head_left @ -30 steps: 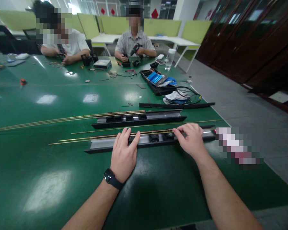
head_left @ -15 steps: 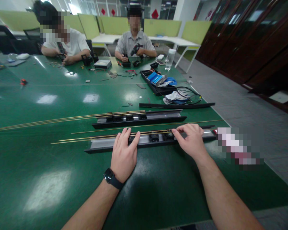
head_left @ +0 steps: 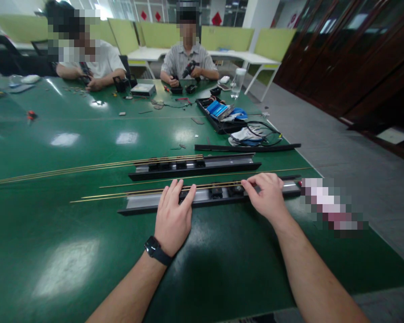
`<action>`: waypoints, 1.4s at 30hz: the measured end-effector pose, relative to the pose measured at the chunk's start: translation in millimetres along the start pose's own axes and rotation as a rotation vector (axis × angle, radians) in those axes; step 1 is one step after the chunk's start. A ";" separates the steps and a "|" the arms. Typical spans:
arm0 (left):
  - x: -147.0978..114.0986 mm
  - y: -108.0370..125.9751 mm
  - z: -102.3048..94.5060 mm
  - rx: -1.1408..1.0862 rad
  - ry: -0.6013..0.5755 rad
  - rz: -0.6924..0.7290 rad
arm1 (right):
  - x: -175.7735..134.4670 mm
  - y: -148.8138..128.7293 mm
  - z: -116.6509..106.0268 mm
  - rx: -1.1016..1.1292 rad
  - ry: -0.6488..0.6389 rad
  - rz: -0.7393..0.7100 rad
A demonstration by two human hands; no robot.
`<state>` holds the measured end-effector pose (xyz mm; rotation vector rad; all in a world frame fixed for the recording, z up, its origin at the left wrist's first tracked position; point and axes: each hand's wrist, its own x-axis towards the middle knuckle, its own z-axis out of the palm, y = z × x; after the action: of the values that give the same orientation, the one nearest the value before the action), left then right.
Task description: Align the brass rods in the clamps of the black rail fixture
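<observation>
My left hand (head_left: 174,210) lies across the near black-edged metal channel (head_left: 143,201), fingers spread and resting over two thin brass rods (head_left: 104,195). Under and beside these fingers, black blocks (head_left: 216,191) sit inside the channel. Farther right, my right hand (head_left: 267,192) is closed in a pinch at the right ends of the same rods, whose tips the fingers hide. Just behind the channel a single brass rod (head_left: 131,183) lies on the green table (head_left: 87,233).
A second channel (head_left: 229,167) lies farther back, with several long brass rods (head_left: 60,172) reaching left from it. Beyond are a black strip (head_left: 249,148), gloves (head_left: 247,136) and a black tray (head_left: 218,125). Two people sit across the table, one holding a power drill (head_left: 189,68).
</observation>
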<state>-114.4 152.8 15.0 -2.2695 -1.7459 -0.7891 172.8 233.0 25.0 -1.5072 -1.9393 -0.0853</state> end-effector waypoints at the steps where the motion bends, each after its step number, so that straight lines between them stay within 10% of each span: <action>1: 0.1 -0.1 -0.1 0.001 0.002 0.001 | 0.1 0.5 -0.2 0.000 0.001 -0.003; 42: -0.5 -0.5 0.2 -0.008 0.010 0.006 | 1.5 7.3 -3.1 -0.025 0.024 -0.010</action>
<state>-114.9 152.7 14.4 -2.2707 -1.7341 -0.8064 180.4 235.3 25.7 -1.5066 -1.9330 -0.1324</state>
